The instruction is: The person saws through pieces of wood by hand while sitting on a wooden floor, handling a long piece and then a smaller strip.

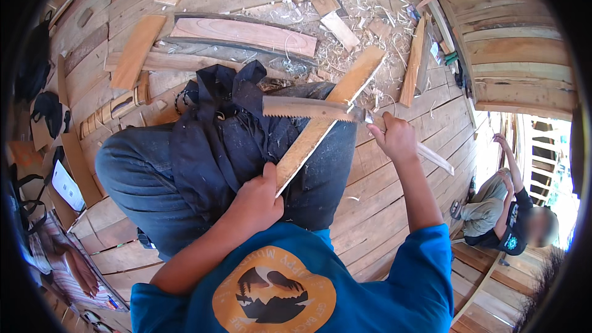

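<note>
A narrow wooden board (311,139) slants across my lap, its far end up by the wood shavings. My left hand (259,200) is closed around the board's near end, close to my thigh. My right hand (396,139) grips a handsaw (299,108) by its handle, whose pale tail (438,159) sticks out beyond my fist. The toothed blade lies across the board's middle and points left, teeth toward me. Whether the teeth are in the wood cannot be made out. A dark cloth (216,129) is bunched over my left leg.
Shavings and offcuts (339,29) litter the plank floor ahead, beside a long pinkish plank (246,32). A wooden sheath-like piece (115,108) lies left. A cardboard box (79,169) stands at far left. Another person (509,216) sits at the right by the doorway.
</note>
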Demonstrator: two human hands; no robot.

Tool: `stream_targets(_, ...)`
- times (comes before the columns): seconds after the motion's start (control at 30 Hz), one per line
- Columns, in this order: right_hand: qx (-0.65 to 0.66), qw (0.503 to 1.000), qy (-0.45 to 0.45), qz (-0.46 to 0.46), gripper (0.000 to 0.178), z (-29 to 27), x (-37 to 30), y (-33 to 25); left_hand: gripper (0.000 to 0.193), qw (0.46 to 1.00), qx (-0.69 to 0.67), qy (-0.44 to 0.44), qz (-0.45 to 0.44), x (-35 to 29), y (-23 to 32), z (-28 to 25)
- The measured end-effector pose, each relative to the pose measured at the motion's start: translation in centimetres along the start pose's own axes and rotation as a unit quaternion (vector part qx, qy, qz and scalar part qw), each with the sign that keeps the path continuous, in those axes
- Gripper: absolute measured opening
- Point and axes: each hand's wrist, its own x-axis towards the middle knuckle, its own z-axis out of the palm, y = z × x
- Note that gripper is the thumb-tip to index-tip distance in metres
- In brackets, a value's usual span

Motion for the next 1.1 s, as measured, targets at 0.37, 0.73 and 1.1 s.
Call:
stream_targets(0.37,-0.022,1.0,0.009,-0.009,0.058,-0.6,0.8,1.7,0.026,1.0,0.003,0.0,0.006,-0.1,-0.3,-0.2)
stream_targets(0.73,0.004,0.999,-0.01,-0.036,0.056,-0.3,0.7,-0.9,0.027,1.0,0.004,0.005,0.004,0.0,-0.6,-0.3)
stream_targets(1.1,0.035,0.997,-0.051,-0.053,0.05,-1.1,1.3,-3.8,0.027,1.0,0.006,0.005,-0.006,0.2,-0.5,-0.4)
